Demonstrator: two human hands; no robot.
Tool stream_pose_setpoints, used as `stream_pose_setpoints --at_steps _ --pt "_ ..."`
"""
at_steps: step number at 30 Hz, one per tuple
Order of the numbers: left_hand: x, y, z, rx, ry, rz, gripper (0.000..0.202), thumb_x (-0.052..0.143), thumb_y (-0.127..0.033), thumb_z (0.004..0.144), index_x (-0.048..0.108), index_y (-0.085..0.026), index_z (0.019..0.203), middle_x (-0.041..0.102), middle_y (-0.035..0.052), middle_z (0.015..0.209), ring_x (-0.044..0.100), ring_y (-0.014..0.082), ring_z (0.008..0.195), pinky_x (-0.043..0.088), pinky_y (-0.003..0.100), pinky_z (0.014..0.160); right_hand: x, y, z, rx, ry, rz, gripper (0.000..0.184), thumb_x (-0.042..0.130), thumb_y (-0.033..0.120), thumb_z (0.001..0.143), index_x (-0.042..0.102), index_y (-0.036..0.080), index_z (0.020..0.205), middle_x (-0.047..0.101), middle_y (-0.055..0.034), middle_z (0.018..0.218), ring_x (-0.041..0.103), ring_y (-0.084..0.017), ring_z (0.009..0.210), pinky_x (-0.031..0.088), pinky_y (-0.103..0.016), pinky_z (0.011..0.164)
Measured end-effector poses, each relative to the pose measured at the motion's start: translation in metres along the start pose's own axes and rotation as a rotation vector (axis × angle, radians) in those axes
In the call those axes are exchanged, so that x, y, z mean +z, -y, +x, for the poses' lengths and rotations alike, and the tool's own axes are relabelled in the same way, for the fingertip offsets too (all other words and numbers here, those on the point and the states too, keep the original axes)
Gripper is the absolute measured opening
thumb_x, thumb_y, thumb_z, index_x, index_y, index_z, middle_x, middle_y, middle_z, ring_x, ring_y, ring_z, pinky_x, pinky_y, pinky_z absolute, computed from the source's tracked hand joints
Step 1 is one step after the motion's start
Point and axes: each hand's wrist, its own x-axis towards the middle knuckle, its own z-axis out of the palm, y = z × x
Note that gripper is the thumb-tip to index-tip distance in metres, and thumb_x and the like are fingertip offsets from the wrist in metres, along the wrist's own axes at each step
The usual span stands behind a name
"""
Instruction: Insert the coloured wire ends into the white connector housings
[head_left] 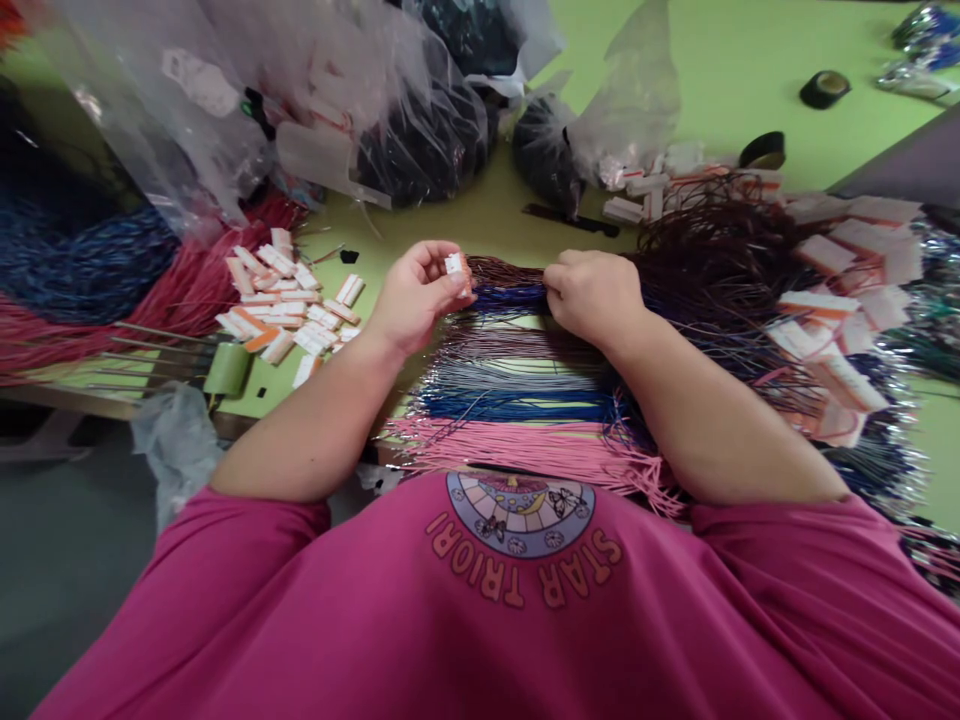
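Note:
My left hand (pixel 421 295) is closed on a small white and orange connector block (pixel 457 266), held upright between thumb and fingers. It is at the left ends of a bundle of brown wires (pixel 502 272). My right hand (pixel 596 293) is closed over the wires farther right, its fingertips pinched; what lies inside them is hidden. Below the hands lie rows of wires: dark blue (pixel 499 298), grey (pixel 517 376), blue (pixel 517 405) and pink (pixel 517 445). Left of my left hand is a pile of loose connector blocks (pixel 285 300).
Wired connector blocks (pixel 840 340) are heaped at the right beside dark brown wires (pixel 720 230). Plastic bags (pixel 420 120) stand at the back. Red wires (pixel 112 305) and a green cylinder (pixel 228 369) are at the left. Tape rolls (pixel 825 89) lie at the back right.

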Motion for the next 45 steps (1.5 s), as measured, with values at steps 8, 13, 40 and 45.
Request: stream_pose_setpoints --at_steps 8,13,40,45 --pt "0.003 -0.001 -0.001 -0.038 0.005 -0.031 0.034 0.078 -0.017 0.079 0.057 -0.025 0.105 0.069 0.0 0.092 0.077 0.0168 0.097 0.066 0.026 0.077 -0.008 -0.005 0.003 -0.052 0.086 0.209 0.032 0.055 0.029 0.092 0.081 0.02 0.108 0.079 -0.0098 0.104 0.068 -0.026 0.094 0.042 -0.035 0.08" --pt "0.002 0.003 0.0 -0.016 0.019 -0.022 0.035 0.078 -0.018 0.078 0.056 -0.024 0.105 0.069 0.001 0.095 0.078 0.0176 0.098 0.066 0.027 0.076 -0.015 -0.03 0.002 -0.079 0.087 0.268 0.035 0.052 0.03 0.095 0.083 0.022 0.108 0.08 -0.0051 0.094 0.068 -0.023 0.089 0.043 -0.034 0.082" --pt "0.015 0.0 -0.023 -0.083 0.306 -0.063 0.043 0.088 -0.025 0.07 0.064 -0.023 0.105 0.069 -0.0005 0.086 0.068 0.0128 0.072 0.063 0.028 0.065 -0.025 0.028 -0.016 -0.068 0.093 0.298 0.036 0.045 0.026 0.1 0.08 0.018 0.102 0.08 -0.0098 0.1 0.066 -0.022 0.087 0.033 -0.032 0.074" --pt "0.018 0.004 -0.024 0.003 0.321 0.028 0.043 0.094 -0.027 0.066 0.064 -0.023 0.097 0.068 -0.0025 0.076 0.067 0.0125 0.064 0.059 0.029 0.065 -0.022 0.032 -0.014 -0.073 0.121 0.264 0.036 0.045 0.026 0.101 0.08 0.018 0.101 0.079 -0.0092 0.099 0.063 -0.021 0.083 0.031 -0.032 0.071"
